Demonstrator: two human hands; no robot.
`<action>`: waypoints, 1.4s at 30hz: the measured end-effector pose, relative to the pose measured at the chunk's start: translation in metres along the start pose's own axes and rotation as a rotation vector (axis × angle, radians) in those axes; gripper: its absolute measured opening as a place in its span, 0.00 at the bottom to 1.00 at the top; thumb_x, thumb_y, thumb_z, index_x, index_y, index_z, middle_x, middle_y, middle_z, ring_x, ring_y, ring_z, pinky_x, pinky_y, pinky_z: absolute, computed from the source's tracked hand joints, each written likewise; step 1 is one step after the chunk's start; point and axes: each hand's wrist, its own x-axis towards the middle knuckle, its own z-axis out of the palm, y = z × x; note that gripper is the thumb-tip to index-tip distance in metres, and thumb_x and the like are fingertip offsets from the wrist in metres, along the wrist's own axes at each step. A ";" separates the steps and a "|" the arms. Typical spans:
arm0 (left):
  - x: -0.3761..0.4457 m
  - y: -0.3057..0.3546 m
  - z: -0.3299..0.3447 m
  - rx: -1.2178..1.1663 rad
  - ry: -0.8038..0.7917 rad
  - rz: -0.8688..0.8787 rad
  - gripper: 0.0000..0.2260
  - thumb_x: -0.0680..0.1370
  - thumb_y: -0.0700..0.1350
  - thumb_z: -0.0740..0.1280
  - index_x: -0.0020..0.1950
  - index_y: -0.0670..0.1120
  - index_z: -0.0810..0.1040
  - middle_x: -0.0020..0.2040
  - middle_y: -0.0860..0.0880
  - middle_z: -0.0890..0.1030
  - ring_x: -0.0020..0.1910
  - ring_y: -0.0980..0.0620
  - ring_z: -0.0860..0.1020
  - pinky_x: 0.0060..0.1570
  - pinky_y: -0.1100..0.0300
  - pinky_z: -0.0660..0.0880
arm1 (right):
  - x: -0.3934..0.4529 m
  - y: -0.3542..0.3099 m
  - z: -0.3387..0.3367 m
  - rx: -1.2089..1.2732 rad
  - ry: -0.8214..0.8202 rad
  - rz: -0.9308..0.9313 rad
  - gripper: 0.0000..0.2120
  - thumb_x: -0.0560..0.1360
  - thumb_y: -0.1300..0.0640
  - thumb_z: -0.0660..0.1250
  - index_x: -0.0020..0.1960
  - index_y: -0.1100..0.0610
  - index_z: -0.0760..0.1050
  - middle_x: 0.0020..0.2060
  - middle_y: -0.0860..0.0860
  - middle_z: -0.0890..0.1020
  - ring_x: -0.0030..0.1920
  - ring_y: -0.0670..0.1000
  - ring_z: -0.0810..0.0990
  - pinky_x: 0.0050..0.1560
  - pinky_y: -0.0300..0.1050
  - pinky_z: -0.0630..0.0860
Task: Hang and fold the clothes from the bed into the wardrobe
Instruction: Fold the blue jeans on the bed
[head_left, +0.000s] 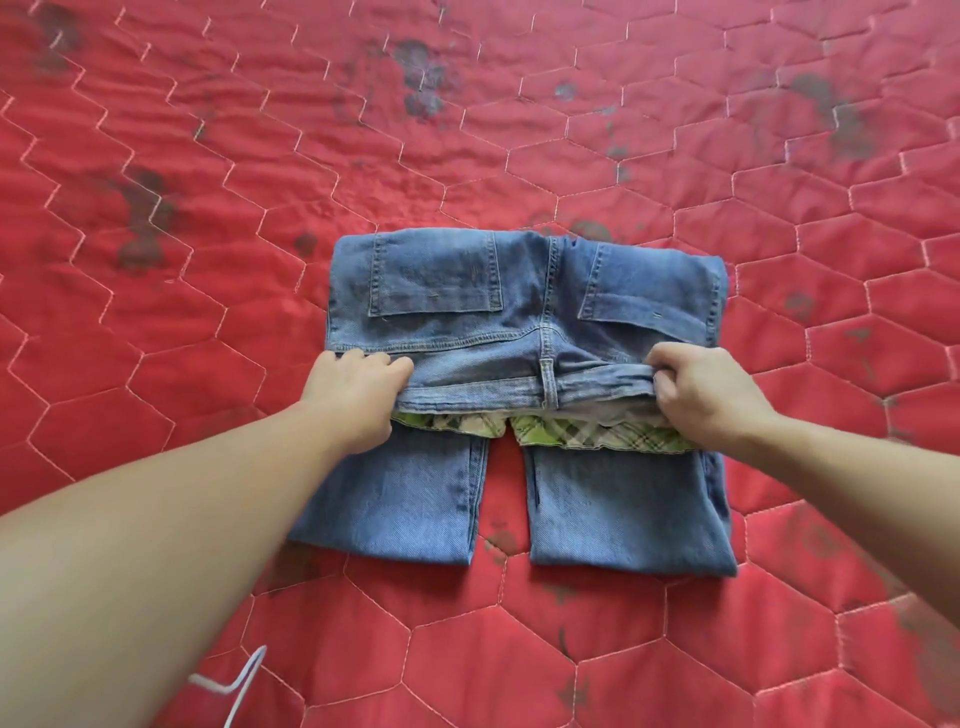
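While both bare forearms are stretched forward over the bed, the folded jeans are gripped at the waistband from either side. At the left, the left hand is seen knuckles-up, its fingers curled tightly round the left end of the waistband, the wrist laid over the left trouser leg. In the middle, the denim is shown seat-side up: mid-blue, faded, with orange topstitching, two square patch pockets and a belt loop at the centre seam. Under the waistband a strip of green plaid lining is exposed, soft and crumpled, and below it the two folded legs are laid side by side with a narrow gap of bedcover between them. At the right, the right hand is bent at the knuckles, its fingers hooked over the waistband, which is bunched into a ridge there. The bed is covered by a red quilt stitched in pale hexagons and marked with dark faded blotches. A thin white cord is seen at the near left edge.
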 end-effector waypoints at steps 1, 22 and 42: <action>0.001 0.000 0.001 -0.005 -0.007 -0.002 0.13 0.73 0.45 0.64 0.56 0.53 0.67 0.57 0.53 0.75 0.58 0.47 0.74 0.50 0.53 0.66 | -0.001 -0.001 0.002 0.058 -0.007 0.016 0.08 0.76 0.58 0.56 0.42 0.53 0.74 0.44 0.58 0.82 0.47 0.61 0.77 0.45 0.51 0.73; -0.047 0.004 0.012 -0.153 -0.025 0.206 0.08 0.71 0.46 0.63 0.44 0.53 0.63 0.45 0.54 0.74 0.50 0.46 0.77 0.40 0.56 0.63 | -0.074 0.007 0.012 -0.582 -0.209 -0.084 0.19 0.75 0.63 0.57 0.64 0.49 0.63 0.54 0.51 0.67 0.55 0.55 0.73 0.37 0.47 0.67; -0.088 -0.013 0.048 -0.318 -0.148 0.362 0.09 0.62 0.44 0.58 0.35 0.52 0.59 0.31 0.52 0.68 0.37 0.46 0.68 0.34 0.54 0.63 | -0.128 0.034 0.034 -0.524 -0.103 -0.322 0.16 0.56 0.64 0.70 0.41 0.53 0.72 0.34 0.50 0.73 0.33 0.56 0.78 0.30 0.49 0.72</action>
